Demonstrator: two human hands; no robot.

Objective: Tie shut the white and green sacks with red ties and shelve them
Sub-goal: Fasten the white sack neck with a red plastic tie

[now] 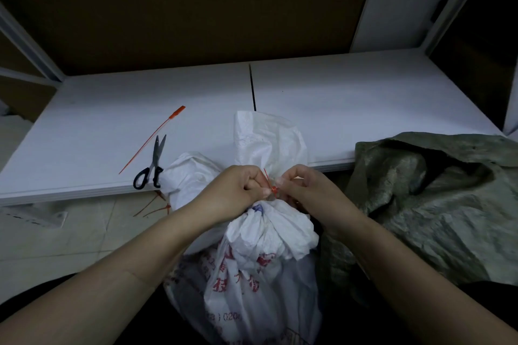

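Note:
A white sack (260, 269) with red print stands between my forearms, its neck bunched and its loose top (269, 140) flopping onto the shelf edge. A red tie (271, 187) wraps the bunched neck. My left hand (235, 190) grips the tie's tail in curled fingers. My right hand (305, 190) pinches the tie's head with thumb and fingertips. The green sack (437, 204) lies open and slumped to the right. A spare red tie (152, 138) lies on the white shelf board (364, 98).
Black-handled scissors (152, 164) lie on the shelf board near its front edge, beside the spare tie. Several cut red tie ends (152, 207) lie on the tiled floor under that edge. Grey shelf uprights (28, 42) stand at the back left and right.

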